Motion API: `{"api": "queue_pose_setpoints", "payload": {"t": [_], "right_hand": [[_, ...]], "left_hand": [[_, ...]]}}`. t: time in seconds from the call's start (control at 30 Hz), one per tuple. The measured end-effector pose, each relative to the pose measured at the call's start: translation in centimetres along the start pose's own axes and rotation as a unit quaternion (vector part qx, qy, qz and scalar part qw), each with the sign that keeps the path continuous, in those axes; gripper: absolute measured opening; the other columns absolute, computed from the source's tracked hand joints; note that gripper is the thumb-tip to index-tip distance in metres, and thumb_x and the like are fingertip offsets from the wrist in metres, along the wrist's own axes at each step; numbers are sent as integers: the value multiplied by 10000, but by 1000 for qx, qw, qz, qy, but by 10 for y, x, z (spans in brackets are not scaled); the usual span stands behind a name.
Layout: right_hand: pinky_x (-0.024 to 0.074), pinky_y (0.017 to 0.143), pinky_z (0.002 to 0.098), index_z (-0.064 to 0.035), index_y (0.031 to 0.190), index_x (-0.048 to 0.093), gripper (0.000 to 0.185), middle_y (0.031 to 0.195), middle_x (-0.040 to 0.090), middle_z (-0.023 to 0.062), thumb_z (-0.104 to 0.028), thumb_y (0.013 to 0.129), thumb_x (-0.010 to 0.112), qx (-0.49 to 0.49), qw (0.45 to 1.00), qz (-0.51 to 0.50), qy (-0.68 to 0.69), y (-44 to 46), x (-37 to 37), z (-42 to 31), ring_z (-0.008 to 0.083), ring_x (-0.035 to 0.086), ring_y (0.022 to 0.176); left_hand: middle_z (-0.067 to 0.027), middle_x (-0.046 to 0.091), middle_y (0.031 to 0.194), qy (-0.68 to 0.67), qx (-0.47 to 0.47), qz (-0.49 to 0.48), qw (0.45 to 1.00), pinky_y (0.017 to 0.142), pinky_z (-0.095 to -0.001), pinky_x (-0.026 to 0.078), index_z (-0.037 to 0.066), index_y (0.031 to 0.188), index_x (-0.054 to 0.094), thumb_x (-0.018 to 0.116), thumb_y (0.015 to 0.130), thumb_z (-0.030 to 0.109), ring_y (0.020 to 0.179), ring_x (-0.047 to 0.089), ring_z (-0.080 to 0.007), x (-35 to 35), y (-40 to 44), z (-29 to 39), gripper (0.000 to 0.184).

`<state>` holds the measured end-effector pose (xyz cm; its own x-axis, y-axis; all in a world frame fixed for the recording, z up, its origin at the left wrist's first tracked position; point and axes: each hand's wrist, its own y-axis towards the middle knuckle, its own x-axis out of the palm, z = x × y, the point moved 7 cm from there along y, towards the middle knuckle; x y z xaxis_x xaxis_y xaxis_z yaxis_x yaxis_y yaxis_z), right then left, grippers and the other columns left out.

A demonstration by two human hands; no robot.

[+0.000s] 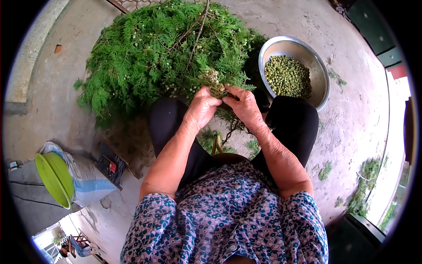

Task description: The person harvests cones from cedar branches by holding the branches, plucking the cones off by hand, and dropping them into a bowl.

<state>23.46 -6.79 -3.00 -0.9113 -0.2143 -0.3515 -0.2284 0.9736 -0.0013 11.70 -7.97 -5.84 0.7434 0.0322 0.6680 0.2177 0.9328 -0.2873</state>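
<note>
Above my knees, a green conifer sprig with pale, dried-looking clusters at its top is held between both hands. My left hand is closed on it from the left, thumb pointing inward. From the right, my right hand pinches the same sprig with thumb and forefinger, and the fingertips of both hands nearly meet. Just beyond lies a large heap of feathery evergreen branches dotted with small round cones. To the right of it, a metal basin contains many small green cones.
A lime-green plastic basin leans on its side against a white and blue sack at left. Green scraps litter the concrete floor at right. Another person sits far off at lower left.
</note>
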Motion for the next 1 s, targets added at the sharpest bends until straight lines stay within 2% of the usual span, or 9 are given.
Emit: {"api": "queue_pose_setpoints", "payload": {"t": [0.23, 0.53, 0.67, 0.73, 0.83, 0.87, 0.93, 0.97, 1.0], "right_hand": [[472, 732, 296, 40, 1014, 581, 282, 862, 633, 168, -78, 759, 602, 129, 988, 6, 80, 1, -2, 24, 200, 612, 795], [477, 682, 306, 49, 990, 574, 274, 812, 632, 146, -108, 769, 607, 35, 999, -20, 30, 0, -4, -5, 197, 606, 734], [481, 655, 313, 51, 977, 574, 285, 786, 631, 147, -125, 760, 632, 54, 998, 7, -22, 0, -5, 6, 202, 610, 711], [478, 609, 297, 52, 939, 577, 282, 731, 622, 119, -137, 748, 663, 91, 990, 79, 79, -3, -10, 17, 171, 592, 654], [458, 547, 259, 45, 885, 578, 247, 681, 595, 73, -140, 752, 674, 116, 979, 95, 138, -3, -17, 18, 119, 544, 590], [405, 475, 220, 32, 825, 573, 197, 616, 540, 19, -134, 772, 664, 131, 963, 93, 215, -5, -17, 16, 70, 464, 519], [378, 455, 212, 24, 803, 570, 178, 595, 518, 5, -129, 779, 658, 147, 953, 93, 247, -5, -19, 13, 60, 440, 501], [351, 434, 203, 16, 781, 566, 164, 574, 496, -9, -123, 785, 652, 164, 942, 92, 278, -6, -19, 13, 49, 416, 483], [327, 423, 199, 8, 765, 562, 159, 553, 474, -22, -120, 785, 653, 162, 936, 97, 298, -6, -19, 8, 40, 392, 473]], "left_hand": [[-55, 531, 908, 113, -7, -2, 994, 763, -267, 404, 13, 938, 483, 535, 711, -45, 826, 496, -132, 4, 1, -7, 240], [-52, 542, 913, 130, 13, 4, 991, 770, -263, 421, -3, 991, 477, 512, 704, -40, 838, 508, -139, 4, 3, -9, 292], [-68, 548, 935, 201, 5, 10, 979, 782, -273, 426, -12, 1010, 464, 521, 705, -37, 846, 519, -149, 10, 0, -5, 311], [-85, 554, 957, 237, 12, 7, 972, 799, -279, 430, -19, 1054, 453, 544, 710, -30, 884, 527, -161, 10, 1, -3, 356], [-103, 560, 982, 194, 18, 58, 979, 818, -291, 434, -23, 1126, 425, 595, 713, 9, 920, 534, -174, 11, -1, -1, 448], [-103, 560, 982, 194, 18, 58, 979, 818, -291, 434, -23, 1126, 425, 595, 713, 9, 920, 534, -174, 10, 0, -3, 448], [-121, 567, 1007, 340, 41, 81, 936, 815, -292, 444, -10, 1154, 438, 649, 707, 62, 935, 545, -184, 5, 2, -2, 500], [-121, 567, 1007, 341, 41, 81, 936, 815, -292, 444, -10, 1154, 438, 649, 707, 62, 935, 545, -184, 4, 3, -4, 500], [-129, 565, 1022, 456, 127, 73, 878, 801, -289, 450, -5, 1125, 474, 669, 699, 84, 934, 551, -188, 11, 1, 6, 476]]}}
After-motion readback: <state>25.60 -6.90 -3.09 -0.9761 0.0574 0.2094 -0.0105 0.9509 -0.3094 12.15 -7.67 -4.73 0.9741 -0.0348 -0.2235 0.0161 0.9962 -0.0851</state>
